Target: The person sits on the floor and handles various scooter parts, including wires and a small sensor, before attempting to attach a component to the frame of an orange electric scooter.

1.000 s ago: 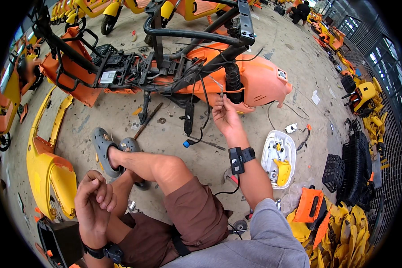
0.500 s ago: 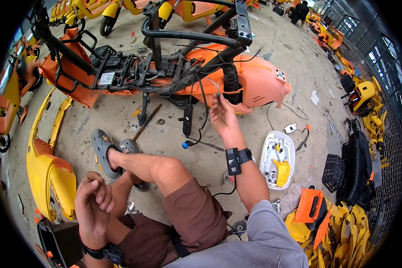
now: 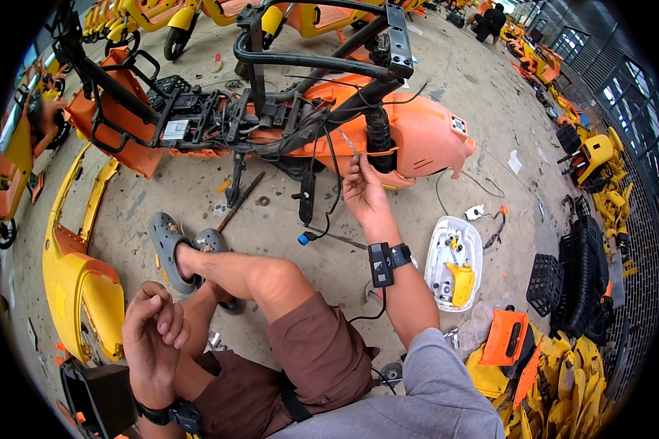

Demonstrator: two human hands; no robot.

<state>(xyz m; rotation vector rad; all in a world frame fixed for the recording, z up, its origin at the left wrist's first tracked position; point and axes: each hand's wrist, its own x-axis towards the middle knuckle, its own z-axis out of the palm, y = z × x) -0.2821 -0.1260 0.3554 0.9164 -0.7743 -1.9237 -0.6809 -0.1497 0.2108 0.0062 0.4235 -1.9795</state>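
In the head view, the person's right hand (image 3: 366,192) reaches far ahead, thumb and fingertips pinched together on a thin pale wire (image 3: 348,140) beside a black ribbed cylindrical strut (image 3: 378,132). That wire hangs in front of a large smooth orange plastic body shell (image 3: 433,139), at the right end of a partly stripped scooter with a black tubular metal frame (image 3: 322,63). To the left of this hand hang a slim black oblong box (image 3: 307,197) and a black cable ending in a blue round connector (image 3: 304,238).

The left hand (image 3: 156,325) is raised near, at the left, above the person's thigh, its fingers loosely curled toward the palm; whether they enclose anything cannot be told.

On the grey concrete floor (image 3: 143,201), right of the right forearm, sits a white rounded plastic tray (image 3: 479,269) holding a curved yellow plastic piece (image 3: 460,285) and small parts. A long curved yellow plastic panel (image 3: 66,282) lies at the left. Near right, an orange slotted plastic plate (image 3: 504,335) rests against heaped yellow plastic panels (image 3: 571,380).
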